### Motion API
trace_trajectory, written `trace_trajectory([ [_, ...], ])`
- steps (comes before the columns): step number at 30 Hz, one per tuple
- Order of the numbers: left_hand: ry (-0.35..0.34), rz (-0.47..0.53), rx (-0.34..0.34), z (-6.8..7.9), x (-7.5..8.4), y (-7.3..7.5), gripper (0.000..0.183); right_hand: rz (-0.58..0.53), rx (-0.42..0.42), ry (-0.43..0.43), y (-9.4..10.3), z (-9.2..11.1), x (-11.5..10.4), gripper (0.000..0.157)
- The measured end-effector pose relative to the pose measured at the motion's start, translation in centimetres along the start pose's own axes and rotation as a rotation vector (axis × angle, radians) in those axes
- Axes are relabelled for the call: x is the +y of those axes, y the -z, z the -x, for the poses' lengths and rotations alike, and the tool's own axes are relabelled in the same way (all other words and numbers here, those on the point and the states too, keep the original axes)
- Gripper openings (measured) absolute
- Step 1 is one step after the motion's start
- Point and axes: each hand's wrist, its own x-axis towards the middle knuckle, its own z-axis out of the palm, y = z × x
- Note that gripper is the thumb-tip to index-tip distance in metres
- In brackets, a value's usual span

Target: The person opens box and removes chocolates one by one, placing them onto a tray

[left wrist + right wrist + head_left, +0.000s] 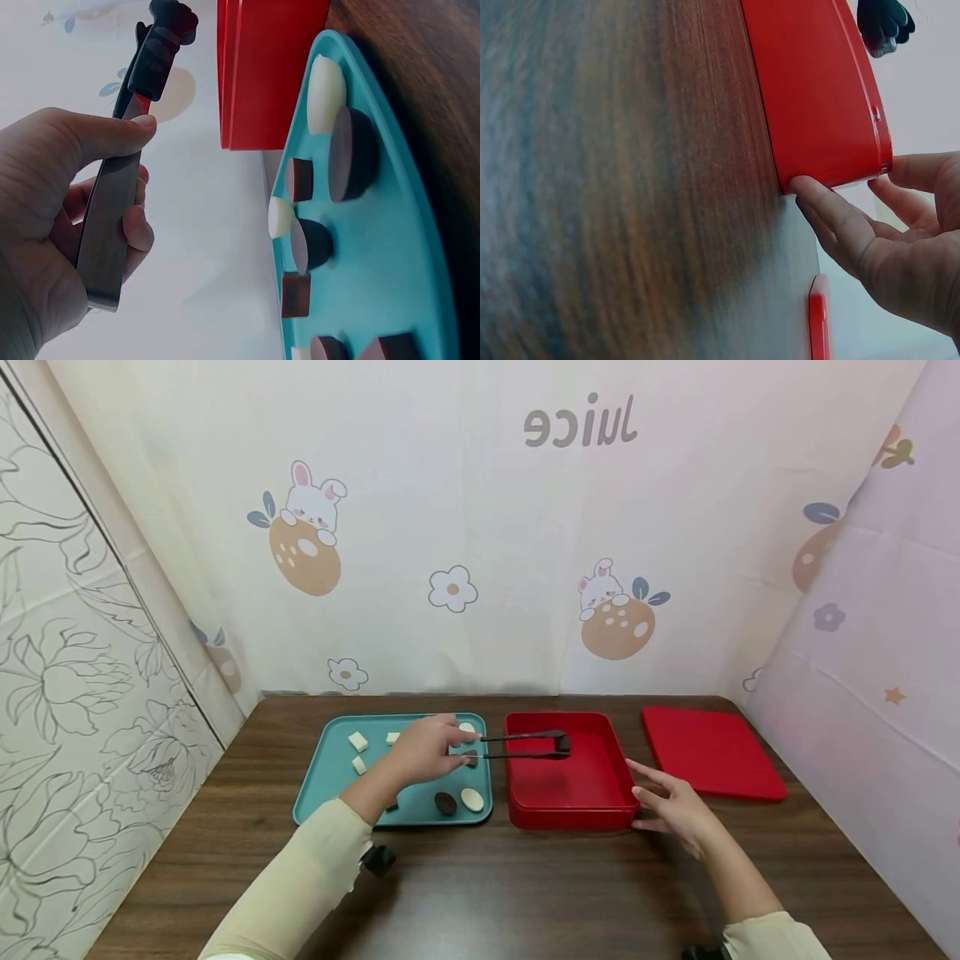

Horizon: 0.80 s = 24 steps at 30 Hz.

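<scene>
My left hand [426, 750] grips metal tongs [109, 225] with black tips, reaching across from the teal tray [318, 789] over the red box [573, 818]. The black tips [562, 744] are close together above the box's inside; I cannot tell whether a dark piece sits between them. Beneath and around the left hand, cream and dark brown chocolate-like pieces lie on the tray, among them a dark oval [446, 803] and a cream oval [472, 799]. My right hand [678, 810] rests its extended, spread fingertips against the box's right wall, near the front corner.
A flat red lid [712, 752] lies on the brown wooden table [525, 893], right of the box. The tray stands just left of the box, a narrow gap between them. Behind the table hangs a patterned curtain [510, 527], with another along the right side.
</scene>
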Motion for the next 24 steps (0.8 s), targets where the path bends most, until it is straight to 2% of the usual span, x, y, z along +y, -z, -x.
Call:
trace_trajectory([
  [3,0.012,0.013,0.014,0.9,-0.2,0.2,0.036,0.001,0.001,-0.003,0.0,0.1,0.0,0.061],
  [9,0.044,0.099,0.038,2.6,-0.6,0.8,0.037,-0.002,-0.001,-0.002,-0.1,0.1,0.1,0.062],
  [17,0.086,0.123,0.058,4.4,-1.3,1.6,0.038,0.010,-0.005,0.012,-0.1,0.1,0.0,0.061],
  [24,0.126,0.154,0.110,6.1,-2.1,2.5,0.041,0.018,-0.010,0.023,0.0,0.1,-0.3,0.062],
])
